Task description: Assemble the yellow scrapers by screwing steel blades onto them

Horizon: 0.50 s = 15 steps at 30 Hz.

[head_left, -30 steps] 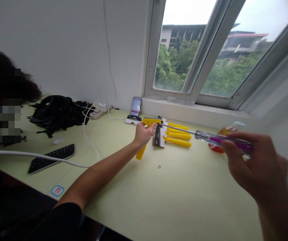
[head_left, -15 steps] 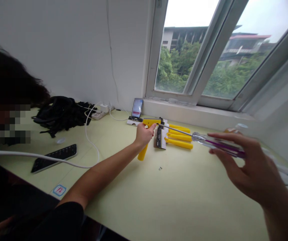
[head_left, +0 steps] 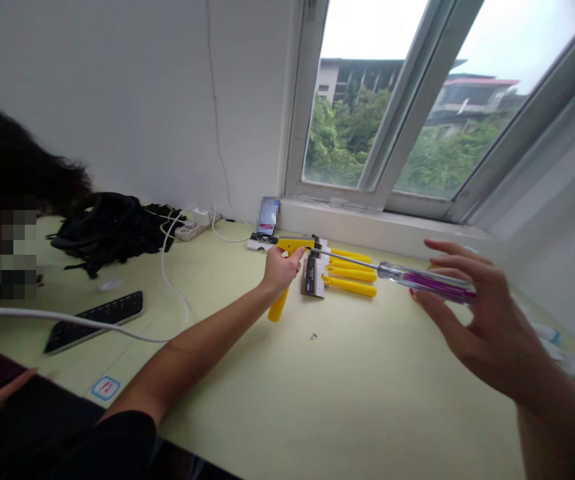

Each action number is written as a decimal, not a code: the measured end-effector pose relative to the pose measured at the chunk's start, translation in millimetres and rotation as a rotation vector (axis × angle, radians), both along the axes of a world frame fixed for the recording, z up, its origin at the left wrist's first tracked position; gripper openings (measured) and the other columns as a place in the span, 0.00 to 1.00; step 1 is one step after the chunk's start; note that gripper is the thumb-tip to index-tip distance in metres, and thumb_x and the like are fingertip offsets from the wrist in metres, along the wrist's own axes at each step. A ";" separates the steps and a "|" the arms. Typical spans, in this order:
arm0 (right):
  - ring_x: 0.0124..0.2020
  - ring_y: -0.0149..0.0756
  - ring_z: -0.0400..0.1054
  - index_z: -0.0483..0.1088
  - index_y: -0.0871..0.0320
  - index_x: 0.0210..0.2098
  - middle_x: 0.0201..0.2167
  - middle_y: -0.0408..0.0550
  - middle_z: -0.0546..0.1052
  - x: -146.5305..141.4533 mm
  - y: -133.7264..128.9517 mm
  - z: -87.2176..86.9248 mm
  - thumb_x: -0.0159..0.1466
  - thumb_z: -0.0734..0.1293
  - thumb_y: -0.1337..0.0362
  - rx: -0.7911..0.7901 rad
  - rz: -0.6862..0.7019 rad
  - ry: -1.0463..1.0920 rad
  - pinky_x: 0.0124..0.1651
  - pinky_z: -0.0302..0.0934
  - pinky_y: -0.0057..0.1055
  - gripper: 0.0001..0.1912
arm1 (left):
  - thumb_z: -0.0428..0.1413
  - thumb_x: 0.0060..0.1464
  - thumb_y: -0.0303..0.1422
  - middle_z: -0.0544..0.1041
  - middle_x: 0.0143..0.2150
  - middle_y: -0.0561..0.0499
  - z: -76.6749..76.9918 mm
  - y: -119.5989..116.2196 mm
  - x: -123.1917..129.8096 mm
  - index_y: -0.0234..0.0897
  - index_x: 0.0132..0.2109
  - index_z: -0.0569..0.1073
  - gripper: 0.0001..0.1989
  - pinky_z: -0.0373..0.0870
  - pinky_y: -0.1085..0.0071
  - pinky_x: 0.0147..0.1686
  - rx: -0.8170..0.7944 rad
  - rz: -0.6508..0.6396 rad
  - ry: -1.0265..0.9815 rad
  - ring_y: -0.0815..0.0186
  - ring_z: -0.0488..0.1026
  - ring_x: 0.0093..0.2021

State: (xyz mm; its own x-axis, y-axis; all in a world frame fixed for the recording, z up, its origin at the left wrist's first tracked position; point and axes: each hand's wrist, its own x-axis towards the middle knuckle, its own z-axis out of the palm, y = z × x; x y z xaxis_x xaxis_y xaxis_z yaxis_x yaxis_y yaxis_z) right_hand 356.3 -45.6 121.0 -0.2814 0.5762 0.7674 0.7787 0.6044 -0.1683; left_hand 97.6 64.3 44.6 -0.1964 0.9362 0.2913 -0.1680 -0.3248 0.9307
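Left grip (head_left: 281, 270): closed around the top of a yellow pistol-grip tool (head_left: 278, 308), the tool's handle projecting below the fist toward the near side. Right grip (head_left: 487, 327): fingers (head_left: 455, 257) and thumb spread wide, holding a screwdriver (head_left: 427, 282) by its clear, purple-striped handle, raised above the worktop (head_left: 367, 400). The screwdriver lies roughly level and points left, its steel shaft reaching the head of the yellow tool just beyond the left grip. The tip appears to meet the tool there, but the contact is too small to confirm.

Directly right of the yellow tool stands a card pack (head_left: 315, 277), touching a row of yellow handles (head_left: 350, 275). A small screw (head_left: 313, 336) lies on the worktop, nearer than these. Farther left are a black keyboard (head_left: 93, 322), a black bag (head_left: 110, 233), a power strip (head_left: 190, 231) and a phone (head_left: 267, 217) with a blurred screen. Another person's head (head_left: 12, 160) shows at the left edge. A window (head_left: 382, 107) runs along the far right.
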 end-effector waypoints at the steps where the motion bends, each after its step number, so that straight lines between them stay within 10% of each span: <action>1: 0.42 0.49 0.75 0.62 0.50 0.55 0.46 0.52 0.77 -0.8 -0.1 -0.5 0.63 0.67 0.57 0.018 0.035 -0.017 0.41 0.68 0.43 0.21 | 0.62 0.49 0.37 0.66 0.21 0.57 0.2 -0.1 -0.1 0.33 0.31 0.70 0.12 0.53 0.78 0.13 0.000 0.001 -0.004 0.76 0.60 0.16; 5: 0.30 0.42 0.75 0.68 0.55 0.45 0.32 0.48 0.78 -3.9 -1.3 -2.0 0.65 0.65 0.56 0.149 -0.148 -0.009 0.31 0.65 0.35 0.12 | 0.63 0.48 0.38 0.66 0.20 0.57 -0.9 0.2 0.4 0.33 0.30 0.70 0.13 0.54 0.78 0.13 0.015 -0.012 -0.003 0.76 0.61 0.16; 9: 0.45 0.48 0.74 0.62 0.55 0.54 0.49 0.56 0.75 -3.0 0.7 -1.6 0.64 0.66 0.58 0.061 -0.026 -0.047 0.40 0.68 0.40 0.20 | 0.64 0.47 0.39 0.66 0.21 0.57 -2.3 2.1 0.0 0.33 0.31 0.70 0.14 0.54 0.77 0.13 -0.012 0.008 -0.031 0.76 0.61 0.15; 15: 0.38 0.45 0.76 0.64 0.54 0.52 0.45 0.54 0.77 -2.5 2.2 -1.8 0.65 0.65 0.58 0.009 -0.071 0.007 0.35 0.68 0.38 0.17 | 0.63 0.47 0.38 0.66 0.20 0.56 -3.3 2.9 -0.7 0.32 0.31 0.71 0.13 0.53 0.78 0.13 0.005 0.009 -0.029 0.76 0.61 0.15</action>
